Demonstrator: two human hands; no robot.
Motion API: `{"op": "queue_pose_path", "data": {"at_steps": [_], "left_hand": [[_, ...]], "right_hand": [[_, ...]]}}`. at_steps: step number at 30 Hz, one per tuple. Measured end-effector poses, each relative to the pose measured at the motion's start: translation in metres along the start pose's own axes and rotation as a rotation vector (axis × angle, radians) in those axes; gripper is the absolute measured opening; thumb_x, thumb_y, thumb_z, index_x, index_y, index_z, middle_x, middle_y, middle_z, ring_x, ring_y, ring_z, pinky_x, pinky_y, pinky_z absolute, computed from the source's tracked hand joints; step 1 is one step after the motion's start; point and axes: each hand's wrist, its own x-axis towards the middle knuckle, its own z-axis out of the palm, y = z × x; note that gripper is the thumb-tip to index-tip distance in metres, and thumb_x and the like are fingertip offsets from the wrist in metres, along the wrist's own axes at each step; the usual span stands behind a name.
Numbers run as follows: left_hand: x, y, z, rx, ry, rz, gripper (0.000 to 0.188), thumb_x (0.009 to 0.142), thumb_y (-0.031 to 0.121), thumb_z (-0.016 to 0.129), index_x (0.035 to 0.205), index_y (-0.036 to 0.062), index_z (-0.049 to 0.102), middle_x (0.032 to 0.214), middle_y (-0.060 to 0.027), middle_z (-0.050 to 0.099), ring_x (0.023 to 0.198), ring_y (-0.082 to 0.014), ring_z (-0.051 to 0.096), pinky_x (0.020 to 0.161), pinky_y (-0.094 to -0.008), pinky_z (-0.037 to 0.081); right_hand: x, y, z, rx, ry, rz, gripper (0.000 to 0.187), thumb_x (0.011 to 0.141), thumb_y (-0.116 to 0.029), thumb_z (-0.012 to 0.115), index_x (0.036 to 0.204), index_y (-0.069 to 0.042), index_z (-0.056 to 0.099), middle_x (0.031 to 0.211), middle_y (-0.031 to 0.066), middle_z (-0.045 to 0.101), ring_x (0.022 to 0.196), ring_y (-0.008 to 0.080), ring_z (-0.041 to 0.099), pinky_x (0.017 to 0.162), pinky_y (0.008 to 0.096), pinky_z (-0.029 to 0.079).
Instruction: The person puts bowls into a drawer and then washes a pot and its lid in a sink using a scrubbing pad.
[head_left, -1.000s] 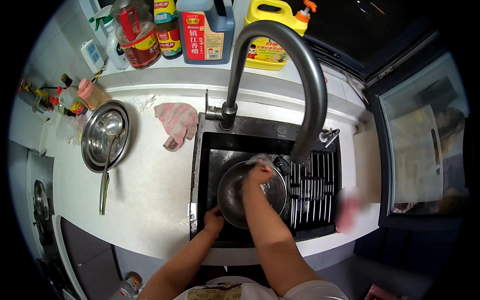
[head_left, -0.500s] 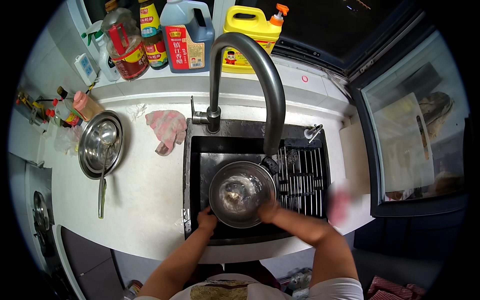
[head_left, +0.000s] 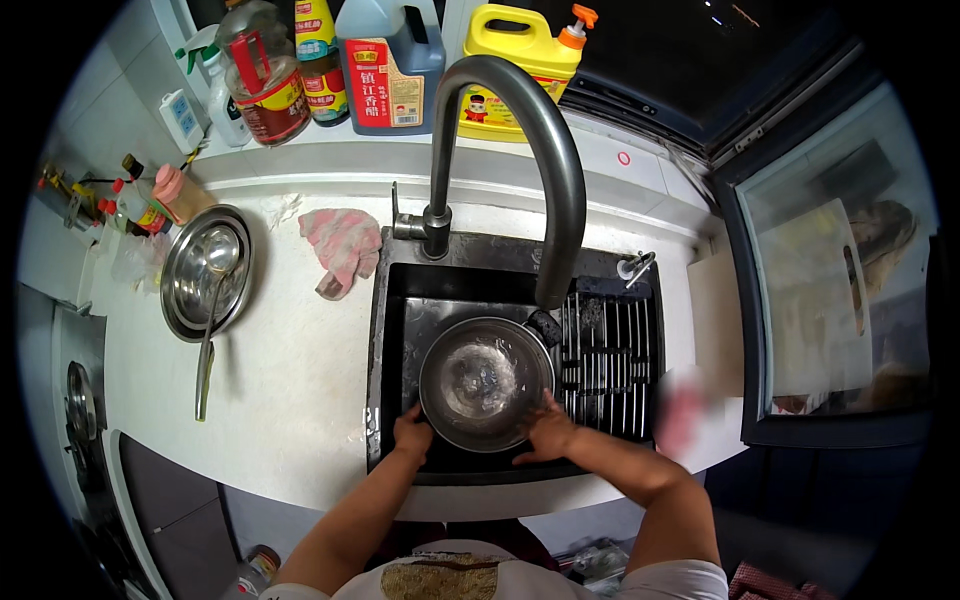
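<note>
A round metal pot (head_left: pixel 487 385) with a black handle (head_left: pixel 543 328) at its upper right sits in the dark sink (head_left: pixel 420 300). Some clear liquid glints in its bottom. My left hand (head_left: pixel 412 436) grips the pot's lower left side, its fingertips partly hidden by the wall. At the lower right of the rim, my right hand (head_left: pixel 548 430) holds the pot, thumb spread away from the fingers. The curved grey faucet (head_left: pixel 565 190) arches over the sink, its spout end just beyond the pot's handle; no running water shows.
A metal rack (head_left: pixel 608 350) covers the sink's right side. On the left counter lie nested steel bowls (head_left: pixel 185 300) with a ladle (head_left: pixel 204 375), and a pink cloth (head_left: pixel 343 248). Bottles and a yellow jug (head_left: pixel 515 60) line the ledge. An opened window (head_left: pixel 830 280) juts in at right.
My right hand has shifted from inside the pot's rim to its outer right side, fingers now spread. The liquid's swirl has calmed. My left hand stays at the pot.
</note>
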Motion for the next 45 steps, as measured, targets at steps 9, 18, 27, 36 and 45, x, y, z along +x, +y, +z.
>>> {"op": "queue_pose_path", "data": {"at_steps": [9,18,27,36,45], "left_hand": [[-0.024,0.044,-0.004,0.024,-0.002,-0.029,0.069,0.060,-0.018,0.050,0.124,0.0087,0.051,0.104,-0.0085,0.060,0.087,-0.0196,0.058,0.072,-0.0277,0.047],[-0.021,0.083,-0.011,-0.279,-0.068,-0.055,0.054,0.063,-0.010,0.052,0.115,0.0027,0.052,0.089,-0.0108,0.057,0.073,-0.0208,0.054,0.058,-0.0323,0.043],[-0.070,0.148,-0.047,-0.152,-0.290,-0.194,0.054,0.068,0.001,0.055,0.121,0.0038,0.043,0.105,-0.0124,0.051,0.092,-0.0275,0.054,0.075,-0.0456,0.048],[-0.082,0.139,-0.067,-0.138,-0.446,-0.355,0.050,0.071,0.009,0.057,0.120,0.0120,0.047,0.089,-0.0046,0.056,0.072,-0.0213,0.056,0.067,-0.0395,0.050],[-0.101,0.127,-0.079,0.000,-0.800,-0.350,0.052,0.083,0.048,0.051,0.124,0.0171,0.042,0.094,-0.0099,0.057,0.074,-0.0235,0.059,0.063,-0.0378,0.050]], "right_hand": [[0.036,0.008,0.045,-0.245,0.369,-0.017,0.024,0.084,-0.018,0.044,0.095,-0.013,0.064,0.095,0.0049,0.063,0.101,0.0217,0.055,0.107,0.0415,0.022],[-0.034,0.033,-0.049,0.181,0.471,-0.128,0.030,0.076,-0.038,0.060,0.085,-0.011,0.064,0.086,0.0054,0.063,0.094,0.0242,0.057,0.105,0.0410,0.025],[-0.071,0.018,-0.099,0.561,0.634,-0.196,0.034,0.068,-0.035,0.072,0.077,-0.004,0.063,0.070,0.0137,0.058,0.074,0.0305,0.056,0.072,0.0376,0.043],[-0.110,-0.011,-0.159,0.519,0.510,-0.096,0.043,0.071,-0.043,0.068,0.075,-0.001,0.063,0.062,0.0175,0.055,0.062,0.0348,0.056,0.058,0.0384,0.043],[-0.122,-0.031,-0.195,0.424,0.508,-0.031,0.046,0.068,-0.048,0.069,0.071,-0.002,0.065,0.052,0.0150,0.050,0.047,0.0273,0.050,0.049,0.0331,0.040]]}}
